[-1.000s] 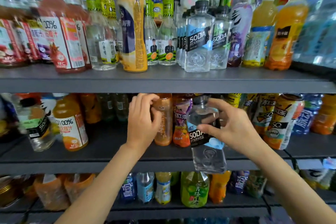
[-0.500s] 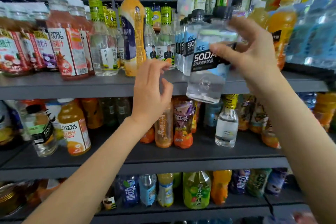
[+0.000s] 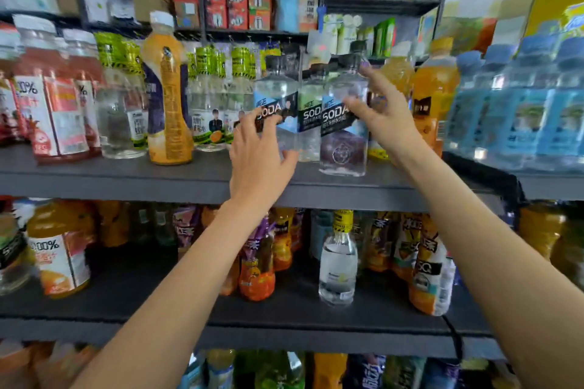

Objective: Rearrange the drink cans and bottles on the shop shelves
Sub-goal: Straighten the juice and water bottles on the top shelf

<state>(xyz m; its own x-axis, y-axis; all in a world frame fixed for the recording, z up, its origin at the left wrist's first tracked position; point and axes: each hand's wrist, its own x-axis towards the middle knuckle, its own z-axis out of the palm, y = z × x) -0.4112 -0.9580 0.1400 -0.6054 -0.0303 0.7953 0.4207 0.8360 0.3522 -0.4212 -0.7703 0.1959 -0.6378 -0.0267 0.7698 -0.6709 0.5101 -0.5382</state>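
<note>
Three clear square plastic soda-water bottles with black-and-blue SODA labels stood in front on the grey metal upper shelf (image 3: 126,178), with more behind that were too blurred to count. Right hand (image 3: 384,117) had fingers curled round the rightmost soda bottle (image 3: 343,123), seemingly seating it near the shelf's front edge. Left hand (image 3: 260,155) gripped the leftmost soda bottle (image 3: 278,88), steadying it; a middle soda bottle (image 3: 311,117) stood between, touching both. Step looked like placement, nearly finished; next move probably called for releasing and squaring the row. One tall orange juice bottle (image 3: 167,98) stood left, apart.
</note>
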